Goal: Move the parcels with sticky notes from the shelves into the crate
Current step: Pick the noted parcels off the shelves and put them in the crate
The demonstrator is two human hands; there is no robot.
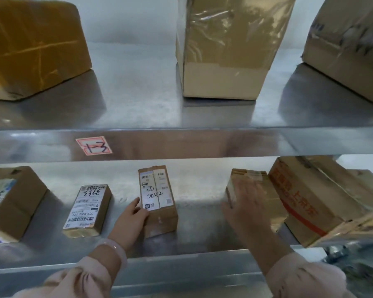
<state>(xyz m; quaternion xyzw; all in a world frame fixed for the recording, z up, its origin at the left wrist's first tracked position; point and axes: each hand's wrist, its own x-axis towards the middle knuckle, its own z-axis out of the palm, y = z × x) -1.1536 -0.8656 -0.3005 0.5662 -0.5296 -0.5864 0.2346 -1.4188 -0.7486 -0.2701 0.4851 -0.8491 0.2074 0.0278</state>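
On the lower metal shelf (192, 211) stand several small cardboard parcels. My left hand (130, 220) touches the left side of a narrow parcel (159, 203) with white labels and "3082" written on it, thumb on its top edge. My right hand (249, 208), blurred, lies with fingers spread over a taped brown parcel (246, 179) to the right. No sticky note shows on any parcel. The crate is out of view.
A labelled parcel marked "3153" (87, 209) and a bigger box (11, 201) lie to the left. A red-printed box (314, 201) leans at the right. Three large boxes stand on the upper shelf (138, 93), whose front edge carries a tag "1-3" (94, 145).
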